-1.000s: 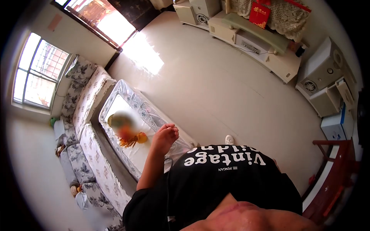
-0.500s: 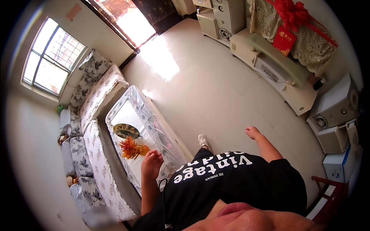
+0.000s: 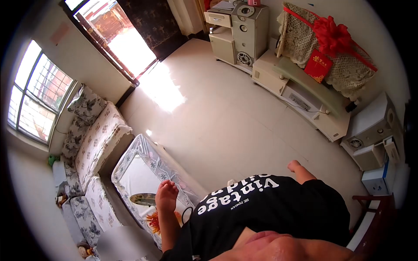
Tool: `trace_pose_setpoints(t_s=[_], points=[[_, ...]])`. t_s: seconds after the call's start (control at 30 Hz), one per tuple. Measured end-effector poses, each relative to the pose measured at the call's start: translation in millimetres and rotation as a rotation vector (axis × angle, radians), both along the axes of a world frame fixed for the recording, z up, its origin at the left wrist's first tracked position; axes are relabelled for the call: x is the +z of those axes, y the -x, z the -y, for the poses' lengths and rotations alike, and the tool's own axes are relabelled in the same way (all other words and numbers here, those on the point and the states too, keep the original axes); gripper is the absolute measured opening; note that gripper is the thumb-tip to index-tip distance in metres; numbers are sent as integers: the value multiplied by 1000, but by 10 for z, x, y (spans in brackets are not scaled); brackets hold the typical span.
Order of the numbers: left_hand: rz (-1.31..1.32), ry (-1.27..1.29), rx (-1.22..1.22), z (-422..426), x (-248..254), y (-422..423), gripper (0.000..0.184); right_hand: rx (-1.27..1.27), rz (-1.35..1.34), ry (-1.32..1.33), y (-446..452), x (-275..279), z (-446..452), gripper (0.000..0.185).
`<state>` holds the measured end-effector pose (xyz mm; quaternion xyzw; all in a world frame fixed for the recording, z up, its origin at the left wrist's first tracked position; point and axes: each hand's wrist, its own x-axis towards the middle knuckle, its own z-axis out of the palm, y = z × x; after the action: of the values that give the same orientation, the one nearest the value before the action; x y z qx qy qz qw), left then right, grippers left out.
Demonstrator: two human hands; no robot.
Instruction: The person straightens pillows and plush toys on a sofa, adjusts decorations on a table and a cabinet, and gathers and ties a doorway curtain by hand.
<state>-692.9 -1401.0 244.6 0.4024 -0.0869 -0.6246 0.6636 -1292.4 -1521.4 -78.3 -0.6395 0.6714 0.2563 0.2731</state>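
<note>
My left hand (image 3: 166,195) is raised in front of the low table, its fingers loosely curled with nothing visible in them. Just behind it on the table lie an oval patterned dish (image 3: 143,199) and an orange artificial-looking flower bunch (image 3: 153,222), partly covered by my forearm. My right hand (image 3: 294,165) hangs out over the floor to the right, small and curled like a fist, touching nothing. A lace-edged cloth under clear plastic covers the low table (image 3: 130,174).
A sofa (image 3: 102,139) with floral covers runs along the left wall. Ahead, a doorway (image 3: 130,48) lets in bright light. On the right stand a speaker cabinet (image 3: 250,39), a low TV stand (image 3: 300,98) and another speaker (image 3: 370,126). A dark red wooden frame (image 3: 379,217) is at lower right.
The view has shifted, so the table, sofa and door sit lower and farther left. The flowers are now mostly behind my left arm. My right hand shows less, nearer my shirt.
</note>
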Motion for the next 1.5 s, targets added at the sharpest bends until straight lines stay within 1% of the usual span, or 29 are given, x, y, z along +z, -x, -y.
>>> trace_pose_setpoints(t_s=[0.03, 0.1, 0.2, 0.3, 0.4, 0.5, 0.6, 0.63, 0.7, 0.73, 0.8, 0.87, 0.9, 0.97, 1.07, 1.13, 1.23, 1.33, 1.4, 1.43, 1.47, 1.5], points=[[-7, 6, -19, 192, -6, -80, 17, -126, 49, 20, -18, -11, -11, 19], [-51, 10, -71, 530, -104, -171, 18, -381, 149, 67, -247, 280, 2, 19], [-146, 12, -181, 1014, -145, -158, 17, -514, 307, 103, -439, 388, 15, 19], [-154, -11, -246, 1447, -118, -113, 17, -346, 243, -37, -445, 415, 189, 19], [-153, -10, -273, 1843, -146, -122, 17, -388, 169, -1, -429, 421, 438, 20], [-137, 15, -289, 2301, -124, -142, 16, -353, 134, 21, -465, 537, 843, 21], [-110, 41, -271, 2827, -36, -161, 16, -439, 143, -67, -302, -86, 1351, 21], [-103, 48, -261, 2990, -20, -178, 16, -198, 79, -104, -293, -180, 1597, 22], [-79, 38, -225, 3347, 13, -181, 17, 280, -67, -183, -261, -192, 2036, 23], [-66, 45, -212, 3523, 53, -191, 17, 120, -38, -195, -281, -210, 2273, 23], [-50, 68, -188, 3908, 166, -160, 17, -201, 8, -213, -338, -47, 2943, 24], [29, 110, -190, 4273, 212, -151, 19, -109, 56, -150, -236, -252, 3580, 23], [42, 120, -186, 4436, 246, -123, 19, -101, 83, -82, -225, -208, 3882, 23], [49, 111, -183, 4729, 246, -107, 20, -189, 165, -5, -402, -39, 4448, 24], [24, 64, -183, 5108, 169, -157, 20, -471, 317, 43, -814, 218, 5260, 25], [5, 42, -190, 5387, 106, -267, 20, -445, 461, 109, -1096, 435, 5624, 25], [-15, 51, -199, 6017, 44, -415, 19, -485, 542, 230, -1351, 592, 5997, 26], [-42, 96, -294, 6794, 16, -607, 19, -496, 520, 252, -1262, 490, 6205, 25], [-51, 130, -375, 7407, 30, -651, 19, -497, 470, 173, -1043, 384, 6235, 24], [-54, 103, -384, 7697, 50, -667, 18, -586, 259, 53, -997, 403, 6262, 23], [-42, 93, -413, 7974, 72, -673, 18, -595, 158, -7, -897, 295, 6253, 22], [-30, 79, -442, 8261, 96, -670, 18, -591, 114, -7, -815, 193, 6162, 21]])
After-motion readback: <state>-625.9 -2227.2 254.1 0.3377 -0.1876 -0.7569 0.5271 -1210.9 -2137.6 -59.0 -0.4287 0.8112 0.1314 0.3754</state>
